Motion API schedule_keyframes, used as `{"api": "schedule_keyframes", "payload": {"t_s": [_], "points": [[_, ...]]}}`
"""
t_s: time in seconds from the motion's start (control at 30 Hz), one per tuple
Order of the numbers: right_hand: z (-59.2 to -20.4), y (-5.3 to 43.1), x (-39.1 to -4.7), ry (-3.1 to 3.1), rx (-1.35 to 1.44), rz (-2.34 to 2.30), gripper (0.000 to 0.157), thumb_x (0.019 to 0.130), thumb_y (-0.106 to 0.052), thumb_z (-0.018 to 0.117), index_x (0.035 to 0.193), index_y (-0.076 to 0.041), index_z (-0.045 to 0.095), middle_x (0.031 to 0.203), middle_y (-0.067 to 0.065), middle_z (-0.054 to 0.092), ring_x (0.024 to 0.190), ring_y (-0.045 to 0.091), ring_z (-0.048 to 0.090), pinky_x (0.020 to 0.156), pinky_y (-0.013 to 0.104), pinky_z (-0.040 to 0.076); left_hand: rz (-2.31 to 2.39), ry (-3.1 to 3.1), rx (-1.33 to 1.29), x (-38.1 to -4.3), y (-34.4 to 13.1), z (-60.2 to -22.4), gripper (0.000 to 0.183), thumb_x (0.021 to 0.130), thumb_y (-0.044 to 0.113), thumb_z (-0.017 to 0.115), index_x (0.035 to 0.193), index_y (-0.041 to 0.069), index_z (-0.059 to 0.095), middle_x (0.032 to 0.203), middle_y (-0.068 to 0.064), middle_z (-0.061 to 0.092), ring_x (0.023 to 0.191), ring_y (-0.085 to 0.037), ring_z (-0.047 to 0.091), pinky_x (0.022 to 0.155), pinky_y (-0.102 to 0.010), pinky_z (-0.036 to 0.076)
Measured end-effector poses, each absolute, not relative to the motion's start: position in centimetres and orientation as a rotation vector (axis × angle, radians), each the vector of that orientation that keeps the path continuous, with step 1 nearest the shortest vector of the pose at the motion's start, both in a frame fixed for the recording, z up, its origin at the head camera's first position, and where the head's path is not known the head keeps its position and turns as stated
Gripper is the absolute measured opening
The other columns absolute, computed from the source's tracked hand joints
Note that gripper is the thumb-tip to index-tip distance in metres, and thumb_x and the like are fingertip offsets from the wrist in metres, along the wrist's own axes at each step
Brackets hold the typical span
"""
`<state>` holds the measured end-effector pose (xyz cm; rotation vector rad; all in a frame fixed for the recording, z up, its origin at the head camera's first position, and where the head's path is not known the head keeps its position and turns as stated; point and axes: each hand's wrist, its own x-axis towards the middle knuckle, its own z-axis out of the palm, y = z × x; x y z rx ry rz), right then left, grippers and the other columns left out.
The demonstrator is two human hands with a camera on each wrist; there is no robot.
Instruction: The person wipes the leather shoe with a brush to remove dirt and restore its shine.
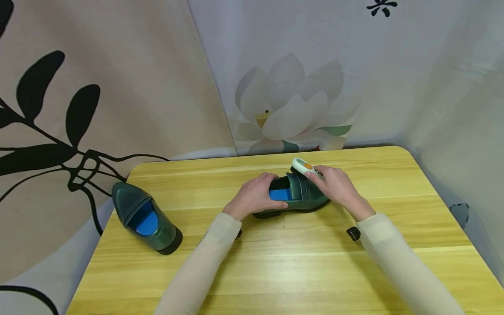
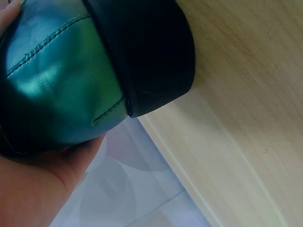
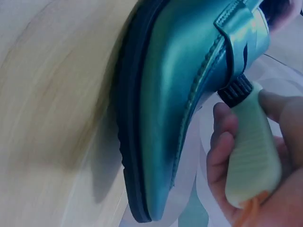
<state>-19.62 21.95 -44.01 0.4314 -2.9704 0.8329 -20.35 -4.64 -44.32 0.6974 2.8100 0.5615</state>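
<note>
A dark green loafer (image 1: 311,200) with a blue insole lies sideways near the table's middle, toe to the right. Gripping its heel end is my left hand (image 1: 253,197), thumb over the near side and fingers behind; the left wrist view shows the black heel block and stitched green back. My right hand (image 1: 339,186) holds a small white-handled brush (image 3: 253,146) with dark bristles. In the right wrist view the bristles meet the loafer's upper beside the strap, and an orange cord hangs from the handle's end.
A matching green loafer (image 1: 167,229) lies at the table's left edge, its toe pointing away to the left. The wooden table (image 1: 307,271) has its back edge along a printed curtain (image 1: 157,87). A black device (image 1: 353,233) is on the right wrist.
</note>
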Motion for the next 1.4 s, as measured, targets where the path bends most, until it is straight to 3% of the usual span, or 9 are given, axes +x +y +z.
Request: {"api": "schedule_keyframes", "payload": {"t_s": [0.13,0.3,0.53,0.83,1.0,1.07,1.13,1.27,1.4], "points": [[-43.8,22.1,-19.7,-3.007,0.45,0.827,0.056,0.109,-0.042,0.052,0.135,0.006,0.063,0.078,0.007,0.062,0.065,0.021,0.051,0.064,0.038,0.042,0.562,2.81,0.709,-20.3,-4.7,-44.2,0.095,0.08,0.067,0.077,0.152,0.013,0.049,0.147,-0.009,0.056,0.116,-0.026,0.061,0.097,-0.053,0.051],[-44.4,23.0,-16.7,-2.982,0.458,0.894,0.057,0.106,-0.04,0.059,0.136,0.008,0.061,0.087,0.01,0.069,0.07,0.021,0.057,0.067,0.04,0.047,0.545,2.811,0.684,-20.2,-5.0,-44.0,0.095,0.08,0.068,0.077,0.153,0.013,0.048,0.151,-0.011,0.053,0.125,-0.03,0.059,0.102,-0.056,0.048],[-45.8,23.7,-13.1,-2.932,0.591,0.861,0.043,0.098,-0.029,0.073,0.123,0.006,0.066,0.091,0.005,0.067,0.075,0.018,0.057,0.068,0.037,0.049,0.557,2.809,0.664,-20.1,-5.3,-43.9,0.096,0.079,0.067,0.079,0.153,0.013,0.048,0.153,-0.011,0.051,0.131,-0.031,0.056,0.105,-0.056,0.046],[-45.6,22.7,-15.9,-2.876,0.472,0.855,0.053,0.106,-0.037,0.06,0.137,0.007,0.061,0.112,0.019,0.073,0.088,0.03,0.067,0.076,0.05,0.054,0.536,2.798,0.676,-20.2,-4.9,-44.0,0.097,0.08,0.067,0.078,0.154,0.012,0.047,0.153,-0.012,0.051,0.128,-0.031,0.057,0.104,-0.055,0.047],[-44.6,21.6,-19.0,-2.918,0.457,0.809,0.045,0.11,-0.039,0.052,0.123,0.002,0.068,0.079,0.008,0.061,0.064,0.022,0.053,0.06,0.039,0.044,0.546,2.802,0.691,-20.3,-4.6,-44.0,0.096,0.081,0.067,0.078,0.153,0.012,0.048,0.149,-0.01,0.054,0.12,-0.028,0.06,0.101,-0.052,0.05],[-44.4,21.3,-19.8,-2.947,0.449,0.801,0.044,0.11,-0.04,0.05,0.119,-0.001,0.068,0.072,0.004,0.052,0.06,0.021,0.048,0.057,0.036,0.04,0.546,2.803,0.695,-20.3,-4.6,-44.1,0.096,0.081,0.067,0.077,0.153,0.012,0.048,0.149,-0.01,0.054,0.118,-0.027,0.06,0.1,-0.051,0.051],[-44.3,21.3,-20.0,-2.967,0.448,0.797,0.046,0.11,-0.04,0.049,0.123,0.001,0.067,0.073,0.005,0.053,0.061,0.021,0.048,0.058,0.037,0.04,0.547,2.804,0.7,-20.3,-4.5,-44.1,0.096,0.08,0.068,0.077,0.153,0.012,0.048,0.149,-0.01,0.054,0.117,-0.026,0.06,0.099,-0.051,0.051],[-44.6,22.0,-18.5,-2.969,0.442,0.797,0.055,0.11,-0.04,0.049,0.137,0.007,0.06,0.097,0.015,0.069,0.079,0.029,0.061,0.071,0.045,0.05,0.542,2.808,0.703,-20.3,-4.5,-44.3,0.096,0.08,0.068,0.077,0.153,0.012,0.048,0.15,-0.01,0.054,0.12,-0.027,0.06,0.101,-0.051,0.05],[-45.1,22.9,-15.8,-2.951,0.454,0.805,0.058,0.11,-0.037,0.051,0.142,0.011,0.054,0.128,0.028,0.066,0.107,0.042,0.066,0.089,0.058,0.053,0.549,2.806,0.696,-20.3,-4.5,-44.3,0.097,0.08,0.068,0.078,0.153,0.012,0.048,0.152,-0.011,0.052,0.126,-0.03,0.058,0.104,-0.053,0.048]]}}
